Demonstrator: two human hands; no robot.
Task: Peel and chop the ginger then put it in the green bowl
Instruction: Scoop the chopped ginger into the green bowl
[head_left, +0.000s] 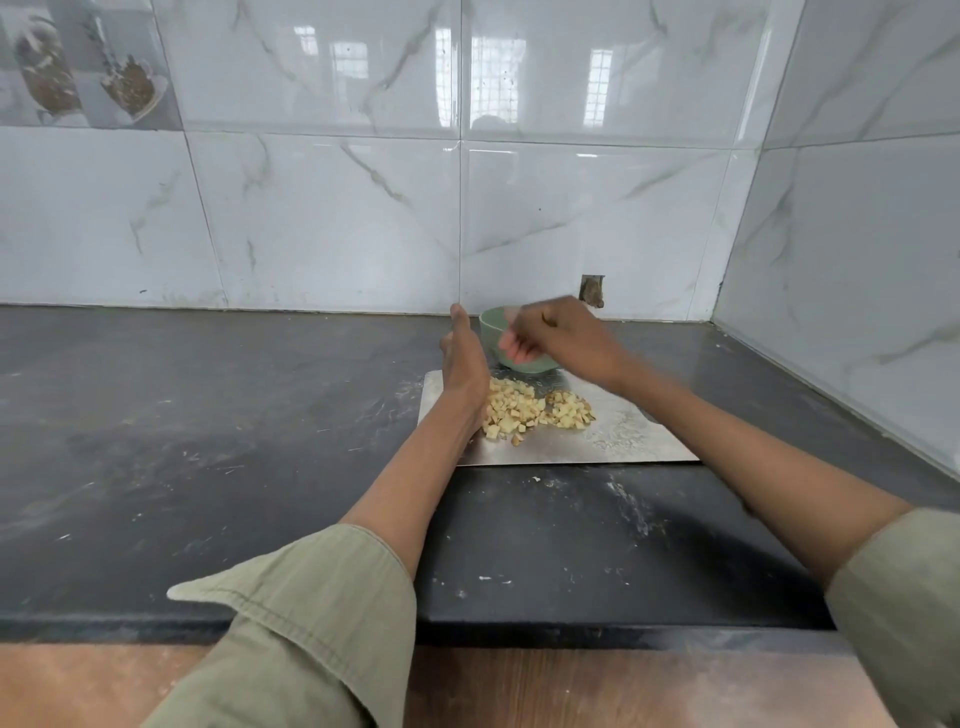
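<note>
Pale yellow chopped ginger (530, 409) lies in two heaps on a steel cutting sheet (618, 439) that rests on the dark counter (208, 415), the larger heap to the left and touching the left hand (464, 364), the smaller one just to its right. The green bowl (497, 332) stands at the far edge of the sheet, just beyond the heaps and near the tiled wall (337, 208). The left hand stands on its edge with straight fingers, holding nothing, set like a wall beside the big heap. The right hand (550, 335) is blurred over the bowl, fingers curled downward at its rim; whether it holds ginger I cannot tell. Peeling and chopping look done, so the step in hand seems to be moving the cubes into the bowl. To do it well, keep the left hand as a backstop, gather the cubes against it, lift modest handfuls and release them low inside the bowl so none bounce out; small bits could scatter onto the counter if swept too fast
</note>
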